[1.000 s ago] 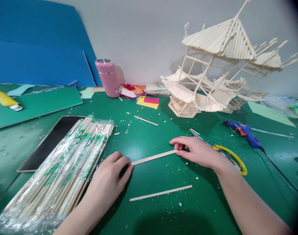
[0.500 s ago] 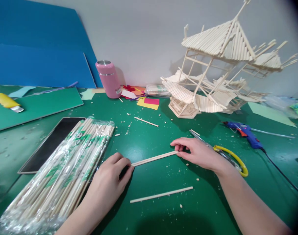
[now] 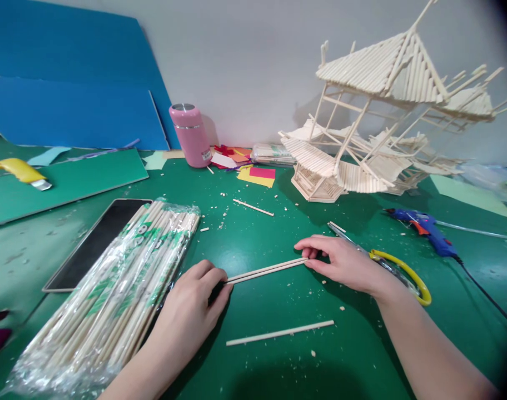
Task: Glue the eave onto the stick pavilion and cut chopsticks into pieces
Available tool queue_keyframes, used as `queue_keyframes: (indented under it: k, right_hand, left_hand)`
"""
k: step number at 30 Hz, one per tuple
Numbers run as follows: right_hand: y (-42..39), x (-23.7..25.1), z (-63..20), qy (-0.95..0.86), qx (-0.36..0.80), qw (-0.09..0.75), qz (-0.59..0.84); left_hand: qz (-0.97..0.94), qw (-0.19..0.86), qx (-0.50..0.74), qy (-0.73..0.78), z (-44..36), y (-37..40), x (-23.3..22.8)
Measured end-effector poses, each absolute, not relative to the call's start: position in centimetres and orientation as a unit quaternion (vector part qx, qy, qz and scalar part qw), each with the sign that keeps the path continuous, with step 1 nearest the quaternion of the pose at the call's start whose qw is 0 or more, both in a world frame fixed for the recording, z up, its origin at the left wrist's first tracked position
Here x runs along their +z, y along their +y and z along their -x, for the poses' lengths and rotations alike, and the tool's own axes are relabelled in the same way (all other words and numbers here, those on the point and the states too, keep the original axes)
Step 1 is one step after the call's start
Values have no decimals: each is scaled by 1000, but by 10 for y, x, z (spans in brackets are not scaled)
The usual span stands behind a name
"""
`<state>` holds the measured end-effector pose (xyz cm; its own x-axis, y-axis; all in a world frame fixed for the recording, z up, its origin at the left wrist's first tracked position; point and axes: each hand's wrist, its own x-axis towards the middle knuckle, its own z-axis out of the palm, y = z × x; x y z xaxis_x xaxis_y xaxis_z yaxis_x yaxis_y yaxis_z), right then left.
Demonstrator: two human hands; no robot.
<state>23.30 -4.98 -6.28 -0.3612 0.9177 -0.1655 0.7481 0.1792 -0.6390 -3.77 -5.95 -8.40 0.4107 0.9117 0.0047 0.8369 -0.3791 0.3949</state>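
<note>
Two thin wooden chopsticks [image 3: 270, 270] lie side by side between my hands, with a narrow dark gap along them. My left hand [image 3: 201, 294] pinches their left ends between thumb and fingers. At the right ends, my right hand [image 3: 331, 258] closes thumb and fingertips on the same pair. One more chopstick [image 3: 280, 333] rests on the green table nearer to me. Beside my left forearm lies a clear plastic pack of chopsticks [image 3: 120, 283]. Yellow-handled pliers [image 3: 403, 272] lie partly behind my right hand and wrist.
A stick-built pagoda model [image 3: 362, 122] stands at the back right. A blue glue gun [image 3: 424, 225] with its cord lies at the right. Further left are a pink flask [image 3: 190, 136], a phone [image 3: 97, 244] under the pack, and a yellow cutter [image 3: 22, 171]. Wood crumbs dot the table.
The view has shifted slightly, so everything sits a little further right. Between the two held chopsticks the gap now shows more clearly. Both hands keep their hold.
</note>
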Motion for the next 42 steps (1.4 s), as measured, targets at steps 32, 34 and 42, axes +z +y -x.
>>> queue_keyframes:
  k: [32,34,42]
  right_hand:
    - [-47,-63,-239,-722,363,156,569]
    - [-47,-63,-239,-725,358,147,570]
    - [-48,-63,-239,-740,339,121,568]
  left_hand:
    - [-830,163,150,512,42,-57,-87]
    - [-832,168,143,509,42,-57,-86]
    - [-831,177,128,511,42,-57,-89]
